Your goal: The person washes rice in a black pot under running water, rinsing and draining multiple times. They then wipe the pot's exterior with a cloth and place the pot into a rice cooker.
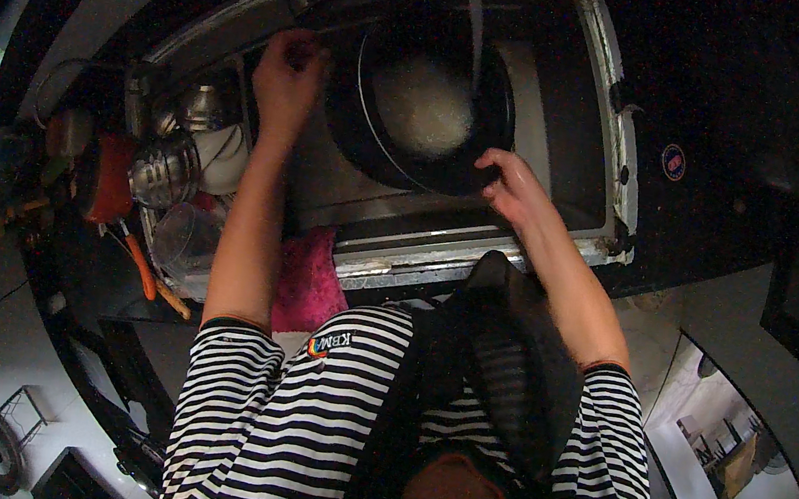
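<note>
A dark round pan with a thin bright rim sits in a metal sink. Water runs down in a narrow stream into it, and a pale, cloudy patch shows inside. My left hand is raised by the sink's left side, left of the pan, with its fingers curled; blur and shadow hide whether anything is in them. At the pan's near right edge is my right hand, thumb and fingers apart, with nothing visible between them. Whether it touches the pan is too dark to tell.
Left of the sink stand steel cups, a white container and a clear plastic tub. An orange handle sticks out below a red object. A pink cloth hangs over the front edge. Dark countertop lies right.
</note>
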`<state>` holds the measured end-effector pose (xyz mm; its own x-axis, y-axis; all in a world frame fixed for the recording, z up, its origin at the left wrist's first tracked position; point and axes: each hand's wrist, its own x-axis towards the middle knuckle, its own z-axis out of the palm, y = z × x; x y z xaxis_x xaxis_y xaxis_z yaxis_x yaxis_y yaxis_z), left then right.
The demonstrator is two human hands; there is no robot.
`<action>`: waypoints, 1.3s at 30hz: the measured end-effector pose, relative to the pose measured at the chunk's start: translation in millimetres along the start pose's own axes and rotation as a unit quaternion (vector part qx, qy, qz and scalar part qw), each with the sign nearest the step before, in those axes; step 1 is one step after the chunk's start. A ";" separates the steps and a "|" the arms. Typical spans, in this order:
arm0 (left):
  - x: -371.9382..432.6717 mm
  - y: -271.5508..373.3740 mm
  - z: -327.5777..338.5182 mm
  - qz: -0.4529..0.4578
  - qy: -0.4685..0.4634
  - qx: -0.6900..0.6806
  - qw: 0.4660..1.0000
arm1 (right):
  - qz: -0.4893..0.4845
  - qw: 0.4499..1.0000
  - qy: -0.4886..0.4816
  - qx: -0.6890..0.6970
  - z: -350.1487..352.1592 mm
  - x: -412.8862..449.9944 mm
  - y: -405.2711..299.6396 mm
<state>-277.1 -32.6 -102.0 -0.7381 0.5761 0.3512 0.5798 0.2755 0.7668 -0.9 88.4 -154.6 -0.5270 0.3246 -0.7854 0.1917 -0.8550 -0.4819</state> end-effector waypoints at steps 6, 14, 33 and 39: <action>1.8 0.1 9.9 -0.006 0.000 0.019 1.000 | 0.031 0.999 0.008 -0.006 -8.5 6.1 3.9; 11.0 -12.8 21.2 0.016 -0.010 -0.019 1.000 | -0.054 0.988 0.135 -0.048 -25.5 4.4 -4.6; 64.4 31.6 33.1 0.208 0.074 0.123 0.968 | -0.144 0.965 0.164 -0.146 -25.3 -50.5 -38.5; 71.5 33.8 34.3 0.170 0.072 0.151 0.971 | -0.174 0.967 0.144 -0.115 -22.2 -49.8 -39.1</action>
<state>-298.4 44.3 -69.4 -0.5135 0.5663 0.6447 0.8576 0.3130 0.4081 36.3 114.6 -105.3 -0.3473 0.7041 -0.6193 0.2403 -0.5716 -0.7846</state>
